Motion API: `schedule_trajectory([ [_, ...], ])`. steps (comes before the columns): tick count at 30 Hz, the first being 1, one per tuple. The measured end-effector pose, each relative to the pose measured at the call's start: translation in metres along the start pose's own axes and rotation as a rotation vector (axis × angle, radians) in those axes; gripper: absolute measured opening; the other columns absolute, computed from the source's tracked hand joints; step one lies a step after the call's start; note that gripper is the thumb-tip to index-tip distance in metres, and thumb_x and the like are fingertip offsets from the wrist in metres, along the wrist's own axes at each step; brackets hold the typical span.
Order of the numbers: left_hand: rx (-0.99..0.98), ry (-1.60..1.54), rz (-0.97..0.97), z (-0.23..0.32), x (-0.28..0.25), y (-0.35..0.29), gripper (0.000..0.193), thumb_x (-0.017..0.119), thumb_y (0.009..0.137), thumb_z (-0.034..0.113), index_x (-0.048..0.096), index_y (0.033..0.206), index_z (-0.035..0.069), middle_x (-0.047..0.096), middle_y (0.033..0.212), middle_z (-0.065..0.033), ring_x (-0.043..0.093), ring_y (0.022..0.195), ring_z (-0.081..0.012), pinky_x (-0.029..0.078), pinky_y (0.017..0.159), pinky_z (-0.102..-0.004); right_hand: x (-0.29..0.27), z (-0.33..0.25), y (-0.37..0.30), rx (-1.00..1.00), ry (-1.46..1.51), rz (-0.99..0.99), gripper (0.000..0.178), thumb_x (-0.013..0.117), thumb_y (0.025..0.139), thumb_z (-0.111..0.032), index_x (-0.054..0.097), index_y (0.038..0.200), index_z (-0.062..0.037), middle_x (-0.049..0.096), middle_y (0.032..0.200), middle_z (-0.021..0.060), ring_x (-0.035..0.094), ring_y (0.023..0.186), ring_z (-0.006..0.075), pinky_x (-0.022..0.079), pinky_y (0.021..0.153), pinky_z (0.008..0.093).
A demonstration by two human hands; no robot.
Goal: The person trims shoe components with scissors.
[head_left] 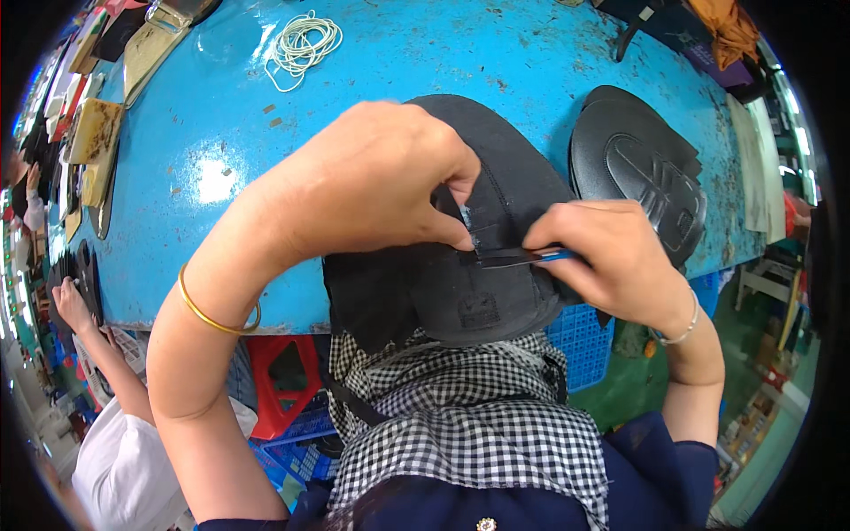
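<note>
Black stitched fabric piece (509,168), rounded at its far end, lies in front of the person, its far part on the blue table (398,57) and its near part reaching over the edge to the checked apron (496,434). Work at a small spot near the middle seam seems to be in hand, probably trimming or picking at threads. The left hand (381,173) arches over from the left, its thumb pressed down beside that spot and the forefinger curled above; whether they pinch any material, I cannot tell. The right hand (611,252) is closed around a slim blue-handled tool (556,255), whose narrow dark tip points left, close to the left thumb. The next move calls for a steady, taut hold and a tip kept clear of that thumb. On the scuffed, stained surface, a coil of pale cord (304,44) lies at the far side, and stacked black embossed panels (633,168) sit to the right. Below the edge are a red stool (264,376) and a blue plastic crate (582,341) over a green floor (633,376); at left, a co-worker's hand (75,305) rests against dark pieces.
</note>
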State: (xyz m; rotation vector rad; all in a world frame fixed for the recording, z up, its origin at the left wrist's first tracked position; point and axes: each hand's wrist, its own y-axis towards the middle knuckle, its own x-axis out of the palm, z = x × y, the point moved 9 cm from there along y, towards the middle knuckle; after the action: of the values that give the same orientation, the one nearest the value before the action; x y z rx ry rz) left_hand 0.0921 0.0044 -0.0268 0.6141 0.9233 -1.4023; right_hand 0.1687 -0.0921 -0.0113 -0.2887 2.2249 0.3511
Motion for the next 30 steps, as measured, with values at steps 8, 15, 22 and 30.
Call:
schedule_trajectory([
  [8, 0.014, -0.161, 0.028, -0.015, -0.004, -0.004, 0.017, 0.075, 0.079, 0.016, 0.069, 0.087, 0.002, 0.065, 0.076, -0.0131, 0.062, 0.070, -0.0289, 0.049, 0.064, -0.0366, 0.017, -0.003, 0.008, -0.072, 0.020, -0.267, 0.020, 0.073, 0.078, -0.013, 0.056, 0.088, -0.0117, 0.058, 0.069, 0.0034, 0.062, 0.064, 0.0241, 0.046, 0.053, 0.0379],
  [15, 0.005, -0.092, 0.026, -0.013, -0.002, -0.002, 0.014, 0.070, 0.081, 0.014, 0.067, 0.085, 0.001, 0.063, 0.074, -0.0155, 0.059, 0.064, -0.0296, 0.047, 0.059, -0.0379, 0.008, -0.001, 0.024, -0.035, -0.262, -0.037, 0.017, 0.070, 0.081, -0.016, 0.056, 0.091, -0.0130, 0.053, 0.067, 0.0034, 0.064, 0.066, 0.0235, 0.045, 0.052, 0.0380],
  [22, -0.002, -0.146, 0.011, -0.017, -0.004, -0.008, 0.012, 0.067, 0.083, 0.012, 0.064, 0.087, 0.001, 0.061, 0.071, -0.0131, 0.057, 0.061, -0.0267, 0.045, 0.058, -0.0379, -0.003, 0.009, 0.030, 0.111, -0.169, -0.070, 0.022, 0.066, 0.090, -0.030, 0.057, 0.097, -0.0102, 0.063, 0.072, 0.0069, 0.065, 0.067, 0.0282, 0.048, 0.055, 0.0390],
  [30, -0.028, -0.196, 0.018, -0.018, -0.007, -0.012, 0.014, 0.063, 0.089, 0.013, 0.058, 0.096, 0.002, 0.060, 0.078, -0.0101, 0.056, 0.070, -0.0225, 0.045, 0.062, -0.0345, 0.005, 0.016, 0.040, 0.107, -0.210, -0.054, 0.026, 0.064, 0.093, -0.035, 0.059, 0.094, -0.0092, 0.066, 0.072, 0.0100, 0.065, 0.065, 0.0307, 0.048, 0.056, 0.0412],
])
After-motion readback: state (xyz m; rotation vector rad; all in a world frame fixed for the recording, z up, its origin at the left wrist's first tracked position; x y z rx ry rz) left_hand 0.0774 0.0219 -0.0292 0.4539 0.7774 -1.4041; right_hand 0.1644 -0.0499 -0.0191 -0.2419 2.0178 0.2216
